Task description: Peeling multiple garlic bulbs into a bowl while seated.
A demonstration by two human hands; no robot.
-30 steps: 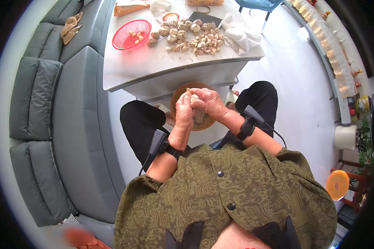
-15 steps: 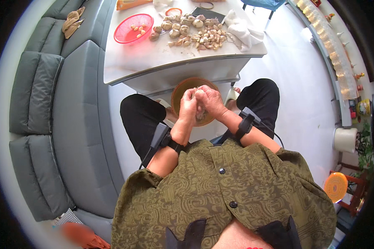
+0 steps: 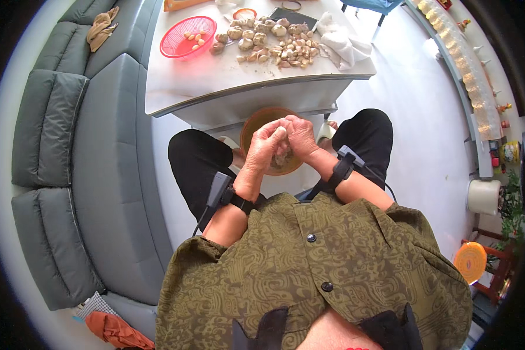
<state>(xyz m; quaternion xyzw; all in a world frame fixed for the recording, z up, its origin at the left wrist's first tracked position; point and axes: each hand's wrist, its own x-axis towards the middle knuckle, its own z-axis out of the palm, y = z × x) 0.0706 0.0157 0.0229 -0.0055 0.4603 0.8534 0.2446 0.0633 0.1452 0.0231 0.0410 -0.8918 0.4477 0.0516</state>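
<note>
My left hand (image 3: 266, 143) and my right hand (image 3: 302, 139) meet over a brown basin (image 3: 249, 129) on the floor between my feet. Their fingers are pinched together around a small pale garlic clove (image 3: 282, 131), mostly hidden by the fingertips. Pale scraps of skin (image 3: 281, 161) lie in the basin below. On the table beyond, loose garlic cloves (image 3: 296, 53) are heaped beside several whole garlic bulbs (image 3: 259, 38). To their left, a pink mesh basket (image 3: 170, 42) holds several peeled cloves (image 3: 196, 39).
The white table (image 3: 186, 84) has its near edge just past the basin. A white cloth (image 3: 339, 46) lies at its right, near a dark flat object (image 3: 297, 17). A grey sofa (image 3: 108, 146) runs along my left; a white pot (image 3: 484, 196) stands far right.
My left hand has turned slightly, its back now showing more, and its forearm has shifted a little left. Both hands stay together over the basin.
</note>
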